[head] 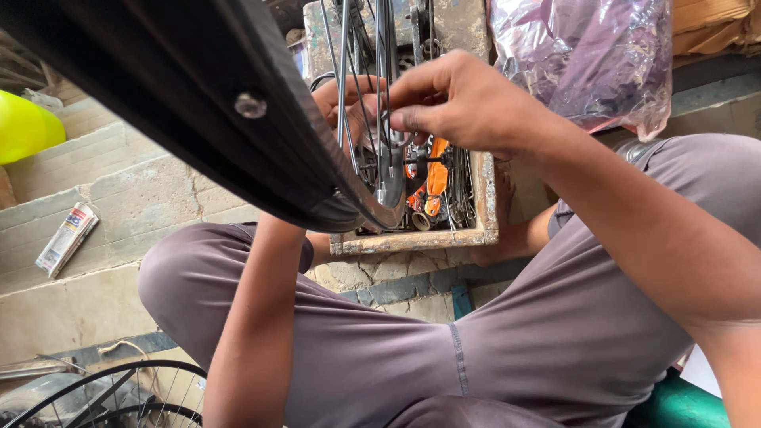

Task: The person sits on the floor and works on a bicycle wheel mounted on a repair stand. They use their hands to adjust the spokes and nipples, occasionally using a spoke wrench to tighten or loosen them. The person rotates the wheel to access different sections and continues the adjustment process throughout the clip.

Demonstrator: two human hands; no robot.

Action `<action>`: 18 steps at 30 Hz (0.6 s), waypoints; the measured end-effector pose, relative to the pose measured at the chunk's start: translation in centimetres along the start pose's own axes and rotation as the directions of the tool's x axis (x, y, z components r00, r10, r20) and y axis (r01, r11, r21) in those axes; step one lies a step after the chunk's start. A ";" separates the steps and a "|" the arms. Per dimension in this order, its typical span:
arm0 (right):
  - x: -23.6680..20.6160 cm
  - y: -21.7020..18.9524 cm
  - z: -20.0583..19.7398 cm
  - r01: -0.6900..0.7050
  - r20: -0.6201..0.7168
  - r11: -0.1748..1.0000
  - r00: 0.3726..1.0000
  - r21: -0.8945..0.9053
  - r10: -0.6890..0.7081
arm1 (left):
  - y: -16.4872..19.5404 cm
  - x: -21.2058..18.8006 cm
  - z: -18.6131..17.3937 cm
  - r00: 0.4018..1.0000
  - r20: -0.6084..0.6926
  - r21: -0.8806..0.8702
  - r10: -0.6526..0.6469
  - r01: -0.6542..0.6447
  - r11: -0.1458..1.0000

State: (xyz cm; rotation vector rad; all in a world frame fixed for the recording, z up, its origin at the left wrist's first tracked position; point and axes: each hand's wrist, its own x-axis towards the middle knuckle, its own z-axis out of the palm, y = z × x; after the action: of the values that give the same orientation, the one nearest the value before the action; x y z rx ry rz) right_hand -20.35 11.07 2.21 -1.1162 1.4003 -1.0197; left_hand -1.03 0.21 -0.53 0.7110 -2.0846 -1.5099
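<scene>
A bicycle wheel with a black tyre and thin steel spokes fills the upper left, close to the camera. My right hand reaches in from the right, its fingers pinched on a spoke near the shiny rim. My left hand sits behind the spokes, partly hidden by the tyre, with its fingers curled against the same spokes. My left forearm rises from below the tyre. I sit cross-legged in grey trousers.
A worn wooden box in front of my legs holds an orange-handled tool and metal parts. A crumpled plastic bag lies at the upper right. A second wheel lies at the lower left, a folded paper packet on the stone step.
</scene>
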 end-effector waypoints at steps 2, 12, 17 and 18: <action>0.3 0.0 0.3 -0.006 -0.020 0.998 1.000 0.067 0.007 | -0.2 0.1 0.1 0.997 0.012 -0.063 -0.077 0.078 0.995; 0.5 -0.4 1.6 0.010 -0.090 0.994 0.996 0.105 0.000 | -1.0 0.4 0.2 0.999 -0.025 0.024 -0.022 0.022 0.999; 0.1 -0.9 1.7 -0.042 -0.080 0.996 0.996 0.083 0.049 | -1.5 1.0 -1.3 0.970 0.240 -0.263 -0.049 0.113 0.958; 0.0 -1.0 1.5 -0.032 -0.054 0.995 0.998 0.092 0.037 | -1.6 0.9 -1.4 0.989 0.149 0.088 0.006 -0.019 0.996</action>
State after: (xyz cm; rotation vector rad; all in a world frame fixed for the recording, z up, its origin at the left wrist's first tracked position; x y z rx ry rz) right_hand -18.75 10.84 2.98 -1.0002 1.3983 -1.0871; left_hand -0.60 -1.76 -1.63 0.6335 -2.2751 -1.5123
